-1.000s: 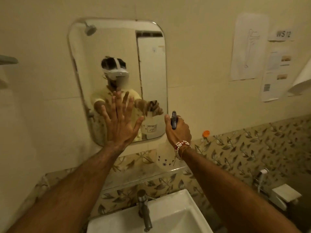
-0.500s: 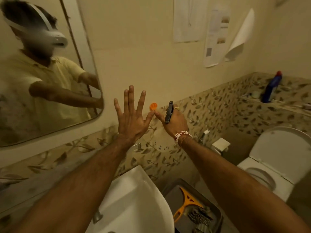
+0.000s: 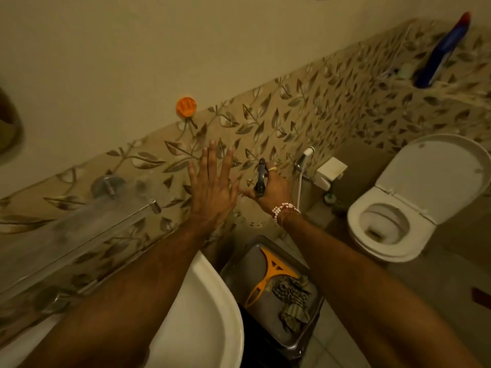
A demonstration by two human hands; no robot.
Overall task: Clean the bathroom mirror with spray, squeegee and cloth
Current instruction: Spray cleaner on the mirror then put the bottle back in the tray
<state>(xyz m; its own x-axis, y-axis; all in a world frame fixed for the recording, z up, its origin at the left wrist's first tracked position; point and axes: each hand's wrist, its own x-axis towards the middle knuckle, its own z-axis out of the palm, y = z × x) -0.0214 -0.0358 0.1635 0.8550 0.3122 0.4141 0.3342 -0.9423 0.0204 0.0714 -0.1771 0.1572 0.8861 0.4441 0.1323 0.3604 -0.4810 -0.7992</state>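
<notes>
My right hand (image 3: 273, 185) grips the black trigger head of the spray bottle (image 3: 261, 177); the bottle's body is hidden behind the hand and wrist. My left hand (image 3: 212, 187) is held flat with fingers spread, holding nothing, just left of the right hand. Below them a grey tray (image 3: 239, 272) holds the orange squeegee (image 3: 273, 272) and a crumpled striped cloth (image 3: 291, 290). Only a sliver of the mirror (image 3: 8, 123) shows at the left edge.
A white sink (image 3: 207, 322) is under my left forearm, with a glass shelf (image 3: 74, 235) on the leaf-patterned tile wall. An open toilet (image 3: 414, 203) stands at the right, a hand sprayer (image 3: 305, 158) beside it. A blue bottle (image 3: 443, 51) stands on a ledge. An orange hook (image 3: 186, 107) sticks to the wall.
My view has swung right and down, away from the mirror toward the tray and toilet. Both hands moved along with it, the left still spread, the right still on the spray bottle.
</notes>
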